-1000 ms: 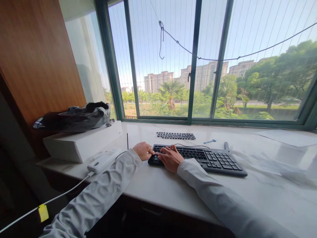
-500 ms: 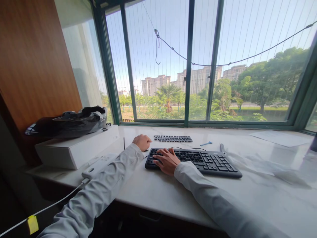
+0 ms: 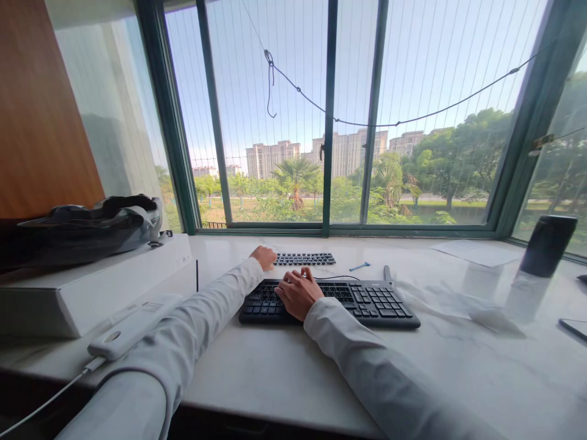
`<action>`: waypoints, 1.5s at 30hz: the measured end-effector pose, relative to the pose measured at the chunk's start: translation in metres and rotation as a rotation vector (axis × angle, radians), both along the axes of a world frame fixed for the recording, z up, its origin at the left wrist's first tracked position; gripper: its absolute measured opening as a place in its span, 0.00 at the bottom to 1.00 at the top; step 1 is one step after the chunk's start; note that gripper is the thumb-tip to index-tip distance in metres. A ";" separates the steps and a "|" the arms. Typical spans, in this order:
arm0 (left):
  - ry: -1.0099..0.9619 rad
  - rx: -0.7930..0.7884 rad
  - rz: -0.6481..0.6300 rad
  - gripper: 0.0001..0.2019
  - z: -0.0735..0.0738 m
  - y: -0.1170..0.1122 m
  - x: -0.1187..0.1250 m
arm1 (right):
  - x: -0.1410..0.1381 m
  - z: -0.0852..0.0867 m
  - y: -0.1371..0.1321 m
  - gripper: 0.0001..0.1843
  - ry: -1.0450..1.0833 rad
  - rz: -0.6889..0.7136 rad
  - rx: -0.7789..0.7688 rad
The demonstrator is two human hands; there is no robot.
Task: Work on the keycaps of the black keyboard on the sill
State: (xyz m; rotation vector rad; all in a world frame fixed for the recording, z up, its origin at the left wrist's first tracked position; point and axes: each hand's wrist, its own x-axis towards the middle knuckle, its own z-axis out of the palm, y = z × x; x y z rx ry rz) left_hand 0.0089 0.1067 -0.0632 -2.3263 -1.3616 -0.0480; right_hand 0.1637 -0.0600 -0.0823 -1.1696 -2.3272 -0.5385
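Note:
A black keyboard (image 3: 376, 305) lies on the pale marble-patterned counter in front of me. My right hand (image 3: 299, 294) rests over its left half, fingers bent and somewhat apart, the fingertips down at the keys. Behind the keyboard, small black keycaps (image 3: 306, 259) are laid out in rows. At the left end of these rows is my left hand (image 3: 265, 258), its fingers curled closed; whatever they may hold is hidden. A small blue tool (image 3: 359, 267) lies to the right of the keycap rows.
On the left, a white box (image 3: 132, 281) carries a dark bag-like item (image 3: 87, 232). A white power strip (image 3: 132, 327) with a cable lies before it. To the right are crumpled clear plastic (image 3: 458, 305), paper (image 3: 477, 252) and a dark cylinder (image 3: 549, 247). Windows stand behind.
The view has turned to the right, so things sit further left. My left hand has reached to the keycap rows' left end. My right hand's fingers have drawn in and bent more.

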 end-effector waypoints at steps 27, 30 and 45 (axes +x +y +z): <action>-0.032 0.306 -0.445 0.16 0.026 -0.123 -0.024 | 0.009 -0.003 0.015 0.19 0.405 -0.154 -0.032; -0.007 0.306 -0.495 0.16 0.024 -0.121 -0.023 | 0.008 -0.003 0.013 0.17 0.395 -0.152 -0.021; -0.037 0.287 -0.545 0.19 0.020 -0.118 -0.025 | 0.006 -0.006 0.011 0.16 0.384 -0.146 -0.043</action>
